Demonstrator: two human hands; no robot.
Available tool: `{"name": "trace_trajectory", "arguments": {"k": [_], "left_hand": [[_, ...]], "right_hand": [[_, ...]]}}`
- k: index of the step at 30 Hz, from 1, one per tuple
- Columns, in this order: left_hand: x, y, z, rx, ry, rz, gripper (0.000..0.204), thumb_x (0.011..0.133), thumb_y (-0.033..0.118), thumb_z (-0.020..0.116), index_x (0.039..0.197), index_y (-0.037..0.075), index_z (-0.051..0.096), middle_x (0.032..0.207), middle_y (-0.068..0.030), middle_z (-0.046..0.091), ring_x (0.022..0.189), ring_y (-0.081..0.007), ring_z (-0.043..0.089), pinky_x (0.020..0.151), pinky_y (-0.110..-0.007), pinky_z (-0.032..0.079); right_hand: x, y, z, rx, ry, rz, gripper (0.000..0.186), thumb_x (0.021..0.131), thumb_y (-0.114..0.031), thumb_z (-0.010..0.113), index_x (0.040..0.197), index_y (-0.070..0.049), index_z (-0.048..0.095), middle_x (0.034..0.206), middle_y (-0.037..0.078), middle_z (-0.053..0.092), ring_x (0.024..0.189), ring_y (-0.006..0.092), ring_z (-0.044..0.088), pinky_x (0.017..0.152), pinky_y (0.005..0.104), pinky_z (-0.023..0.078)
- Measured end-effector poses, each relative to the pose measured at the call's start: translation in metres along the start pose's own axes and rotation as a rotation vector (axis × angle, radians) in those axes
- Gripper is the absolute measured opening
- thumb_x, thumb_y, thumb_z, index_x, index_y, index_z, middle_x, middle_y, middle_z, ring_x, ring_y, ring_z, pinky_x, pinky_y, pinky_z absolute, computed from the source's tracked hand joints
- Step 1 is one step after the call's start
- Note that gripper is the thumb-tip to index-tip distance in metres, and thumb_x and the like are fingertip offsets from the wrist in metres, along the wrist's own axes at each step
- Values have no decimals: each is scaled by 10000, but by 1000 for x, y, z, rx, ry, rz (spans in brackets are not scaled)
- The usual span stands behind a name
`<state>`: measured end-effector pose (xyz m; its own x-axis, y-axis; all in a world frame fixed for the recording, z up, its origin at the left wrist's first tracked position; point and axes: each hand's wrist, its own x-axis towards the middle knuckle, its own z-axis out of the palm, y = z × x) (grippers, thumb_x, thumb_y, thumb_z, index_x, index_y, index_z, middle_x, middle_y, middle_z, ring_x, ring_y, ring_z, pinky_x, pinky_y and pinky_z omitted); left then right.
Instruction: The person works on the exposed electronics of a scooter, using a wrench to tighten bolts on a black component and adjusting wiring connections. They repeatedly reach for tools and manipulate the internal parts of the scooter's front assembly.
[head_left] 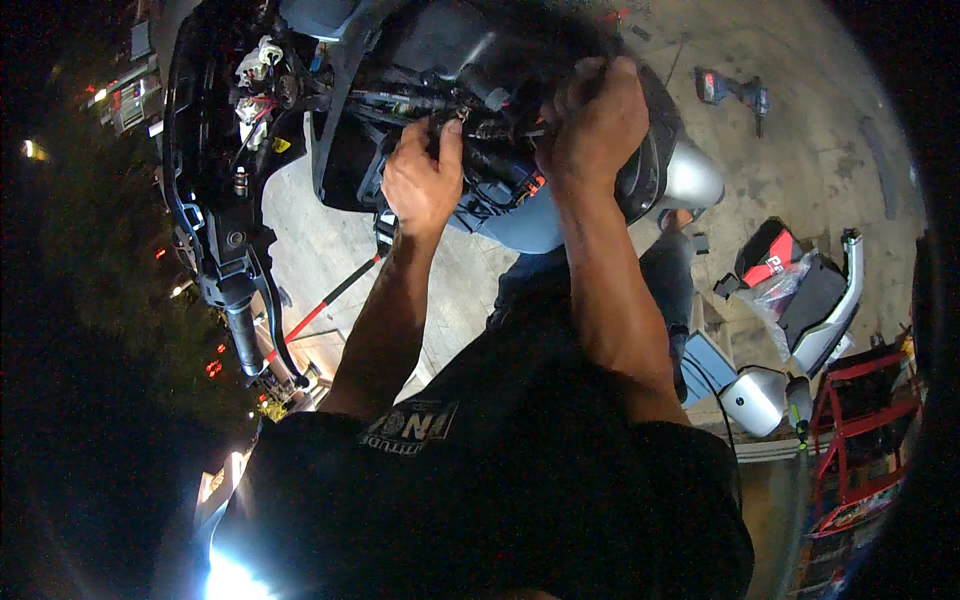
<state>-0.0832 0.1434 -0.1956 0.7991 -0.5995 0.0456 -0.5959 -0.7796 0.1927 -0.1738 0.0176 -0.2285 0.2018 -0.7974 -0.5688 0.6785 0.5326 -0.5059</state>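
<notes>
Both my hands work inside the opened body of a motor scooter, among dark wiring and metal parts. My left hand is closed, thumb and fingertips pinched at the cables; what they grip is too small and dark to make out. To its right, my right hand is raised and curled closed, with its fingertips in shadow. A thin metallic rod-like piece runs between the two hands, toward the right fist. Whether the right fingers hold that piece cannot be seen. An orange connector sits just below it.
The handlebar grip and its lever stick out on the left. A cordless drill lies on the floor at the upper right. Silver body panels, a red-and-black box and a red metal rack stand lower right.
</notes>
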Motion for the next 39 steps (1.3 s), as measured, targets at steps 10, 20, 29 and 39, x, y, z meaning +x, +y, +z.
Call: {"name": "trace_trajectory", "arguments": {"k": [10,20,29,39], "left_hand": [[0,-5,6,10,33,-5,372,846,377,613,968,28,656,800,-199,669,730,-386,658,640,-441,516],[-1,-7,5,41,16,-5,401,840,379,612,970,2,646,801,-220,663,742,-389,658,656,-451,520],[1,-7,5,19,7,6,386,848,372,604,967,5,632,779,-220,657,721,-393,651,640,-458,510],[2,-6,5,30,32,21,359,829,347,622,944,7,637,757,-215,654,692,-378,654,610,-446,514]], "right_hand": [[11,5,4,-321,15,-106,393,961,-267,462,658,-33,548,557,-2,500,535,87,442,487,278,338],[14,9,5,-264,-31,-127,335,942,-207,521,655,-35,504,562,-22,478,532,73,428,482,261,327],[6,23,7,-613,35,-764,230,896,-221,587,785,-20,589,628,47,576,575,133,515,533,281,428],[12,14,7,-603,-21,-400,293,944,-262,527,784,-22,584,652,42,587,580,111,505,539,262,409]]}}
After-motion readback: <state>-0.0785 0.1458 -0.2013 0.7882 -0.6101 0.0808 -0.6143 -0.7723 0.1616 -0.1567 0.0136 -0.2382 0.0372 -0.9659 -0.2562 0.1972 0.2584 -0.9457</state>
